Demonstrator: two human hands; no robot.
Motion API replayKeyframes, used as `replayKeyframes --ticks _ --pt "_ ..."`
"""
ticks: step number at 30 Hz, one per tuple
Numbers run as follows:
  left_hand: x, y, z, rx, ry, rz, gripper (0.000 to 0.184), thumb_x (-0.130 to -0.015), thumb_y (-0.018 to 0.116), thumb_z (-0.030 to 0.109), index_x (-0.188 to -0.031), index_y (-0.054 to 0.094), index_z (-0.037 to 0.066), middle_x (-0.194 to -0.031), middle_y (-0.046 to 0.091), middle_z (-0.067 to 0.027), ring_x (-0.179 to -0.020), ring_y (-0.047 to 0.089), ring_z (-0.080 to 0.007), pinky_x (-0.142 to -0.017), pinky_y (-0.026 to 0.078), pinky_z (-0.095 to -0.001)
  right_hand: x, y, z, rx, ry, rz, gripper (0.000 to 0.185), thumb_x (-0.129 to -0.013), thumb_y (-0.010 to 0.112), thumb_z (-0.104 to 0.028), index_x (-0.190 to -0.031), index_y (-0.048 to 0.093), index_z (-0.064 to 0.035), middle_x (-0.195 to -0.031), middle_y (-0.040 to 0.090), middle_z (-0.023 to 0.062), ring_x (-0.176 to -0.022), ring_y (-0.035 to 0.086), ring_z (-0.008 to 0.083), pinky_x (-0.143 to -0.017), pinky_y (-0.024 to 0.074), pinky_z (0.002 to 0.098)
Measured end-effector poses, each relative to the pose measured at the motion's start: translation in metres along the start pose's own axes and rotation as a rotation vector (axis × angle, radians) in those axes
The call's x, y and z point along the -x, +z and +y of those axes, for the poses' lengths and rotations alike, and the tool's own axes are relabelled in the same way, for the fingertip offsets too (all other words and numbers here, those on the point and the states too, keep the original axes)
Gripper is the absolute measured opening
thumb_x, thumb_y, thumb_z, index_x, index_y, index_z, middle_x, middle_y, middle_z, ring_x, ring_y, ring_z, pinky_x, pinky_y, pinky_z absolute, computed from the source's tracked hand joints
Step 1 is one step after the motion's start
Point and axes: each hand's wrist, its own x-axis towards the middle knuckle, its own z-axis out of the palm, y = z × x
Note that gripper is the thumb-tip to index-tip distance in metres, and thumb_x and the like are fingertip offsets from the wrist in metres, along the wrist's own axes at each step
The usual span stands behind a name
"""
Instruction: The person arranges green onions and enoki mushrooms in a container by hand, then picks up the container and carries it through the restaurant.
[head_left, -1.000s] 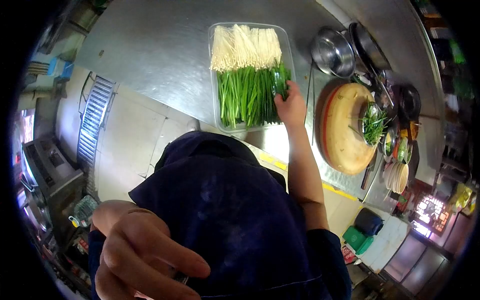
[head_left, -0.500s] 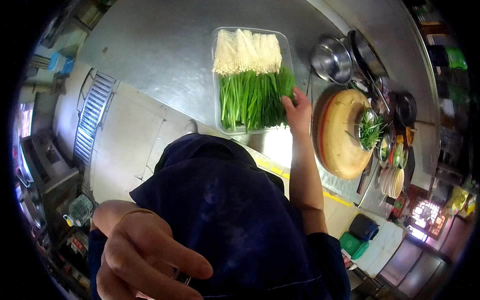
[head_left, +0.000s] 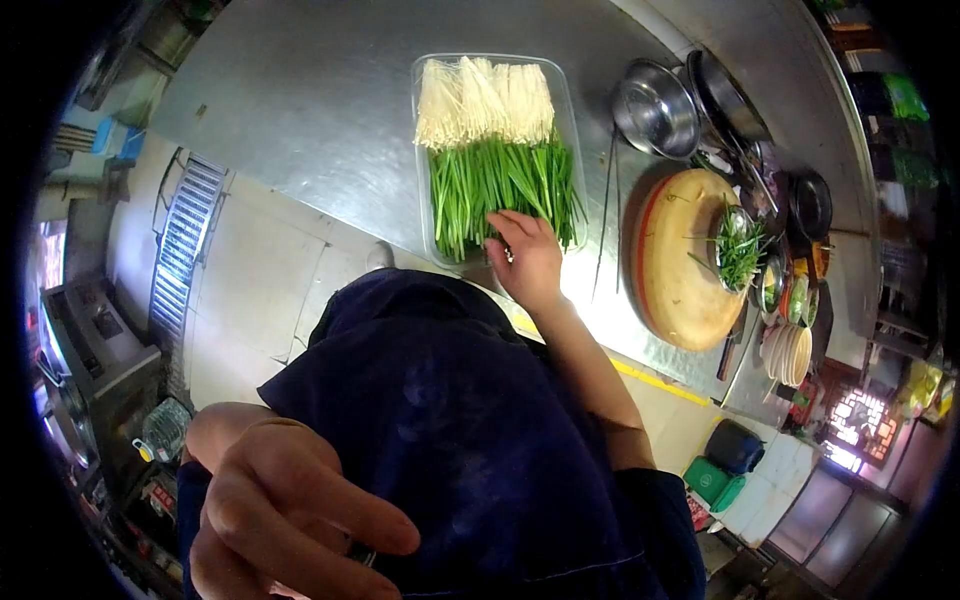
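A clear plastic tray [head_left: 571,105] on the steel table holds white enoki mushrooms [head_left: 485,100] at its far end and cut green chives [head_left: 490,185] at its near end. My right hand [head_left: 530,258] is over the near edge of the chives, thumb and fingers apart, fingertips at the stalks. Some stalks on the right lie splayed toward the tray wall. Close to the camera at lower left, my left hand [head_left: 290,510] is curled in front of the dark apron. A small dark, shiny bit shows between its fingers, too hidden to name.
A round wooden chopping block [head_left: 690,260] is right of the tray, with a bowl of cut greens [head_left: 740,255] on its far edge. Steel bowls [head_left: 655,108] and thin sticks [head_left: 607,210] lie nearby. Stacked bowls [head_left: 787,355] stand farther right. The steel table [head_left: 300,110] extends left.
My right hand has moved left, from the right side of the chives to their near edge. The thin sticks beside the tray now show. My left hand has barely moved.
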Motion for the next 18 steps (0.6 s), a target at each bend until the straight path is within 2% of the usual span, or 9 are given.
replayKeyframes --ticks 2,4,6,8,10,11,14,16,18 --pt "-0.022 -0.024 0.013 0.209 -0.194 -0.3 0.054 -0.093 0.041 0.064 -0.132 0.052 0.029 -0.112 0.052 -0.009 -0.103 0.052 -0.0329 -0.086 0.043 -0.0391 0.001 -0.004 0.005 -0.033 0.035 0.095 0.03 -0.079 0.068 -0.011 -0.11 0.068 -0.0099 -0.11 0.065 0.0115 -0.099 0.059 0.0315 -0.086 0.0495 0.0393" --pt "-0.023 -0.023 0.012 0.213 -0.201 -0.297 0.051 -0.094 0.044 0.061 -0.132 0.052 0.029 -0.11 0.052 -0.009 -0.101 0.052 -0.0328 -0.085 0.044 -0.0389 -0.004 -0.014 0.014 0.015 0.125 0.149 0.028 -0.081 0.066 -0.01 -0.109 0.068 -0.0096 -0.11 0.065 0.0131 -0.1 0.059 0.0327 -0.086 0.0495 0.0396" --pt "-0.023 -0.019 0.012 0.197 -0.2 -0.262 0.046 -0.094 0.047 0.055 -0.131 0.053 0.029 -0.112 0.052 -0.0074 -0.1 0.052 -0.0314 -0.084 0.045 -0.039 -0.005 -0.018 0.022 0.153 0.161 0.092 0.029 -0.081 0.066 -0.012 -0.109 0.068 -0.0089 -0.109 0.065 0.0134 -0.1 0.06 0.0332 -0.086 0.0492 0.0404" --pt "-0.021 -0.01 0.01 0.149 -0.181 -0.195 0.04 -0.096 0.052 0.047 -0.131 0.054 0.029 -0.116 0.053 -0.0043 -0.1 0.052 -0.0287 -0.083 0.047 -0.0393 0.002 -0.015 0.023 0.077 0.101 0.006 0.03 -0.08 0.068 -0.013 -0.109 0.068 -0.0085 -0.109 0.065 0.0135 -0.098 0.06 0.0333 -0.086 0.0489 0.0405" --pt "-0.02 -0.007 0.001 0.12 -0.06 -0.21 0.036 -0.096 0.055 0.037 -0.131 0.055 0.03 -0.122 0.053 0.0019 -0.101 0.052 -0.0251 -0.081 0.049 -0.0396 0.004 -0.018 0.013 0.078 0.064 -0.052 0.031 -0.079 0.07 -0.015 -0.108 0.068 -0.0085 -0.108 0.066 0.0131 -0.097 0.06 0.033 -0.086 0.0488 0.0402" --pt "-0.02 -0.007 -0.002 0.104 -0.001 -0.216 0.036 -0.095 0.056 0.032 -0.131 0.055 0.03 -0.125 0.053 0.005 -0.102 0.051 -0.0234 -0.08 0.051 -0.0397 0.004 -0.018 0.013 0.078 0.07 -0.025 0.029 -0.079 0.069 -0.015 -0.108 0.068 -0.0087 -0.108 0.066 0.0129 -0.098 0.06 0.0325 -0.086 0.049 0.0399" --pt "-0.022 -0.005 0.01 0.071 -0.144 -0.203 0.036 -0.095 0.056 0.027 -0.132 0.055 0.031 -0.131 0.05 0.0133 -0.104 0.05 -0.0196 -0.078 0.053 -0.0402 0.005 -0.016 0.029 0.077 0.117 0.071 0.025 -0.081 0.068 -0.015 -0.105 0.07 -0.0086 -0.106 0.067 0.0125 -0.096 0.061 0.0314 -0.084 0.0496 0.0398" --pt "-0.019 -0.005 0.007 0.064 -0.118 -0.204 0.037 -0.096 0.055 0.029 -0.133 0.054 0.032 -0.132 0.05 0.0121 -0.104 0.05 -0.0201 -0.078 0.052 -0.0405 0.002 -0.021 0.048 0.065 0.178 0.158 0.018 -0.082 0.066 -0.013 -0.099 0.071 -0.0082 -0.097 0.068 0.015 -0.089 0.063 0.032 -0.08 0.05 0.0404" --pt "-0.019 -0.003 0.007 0.048 -0.114 -0.191 0.037 -0.096 0.054 0.03 -0.133 0.053 0.033 -0.132 0.05 0.0115 -0.105 0.05 -0.0205 -0.079 0.052 -0.0408 0.001 -0.025 0.07 0.096 0.193 0.245 0.017 -0.08 0.067 -0.011 -0.096 0.071 -0.0085 -0.091 0.068 0.0116 -0.083 0.063 0.0311 -0.075 0.0501 0.0396"
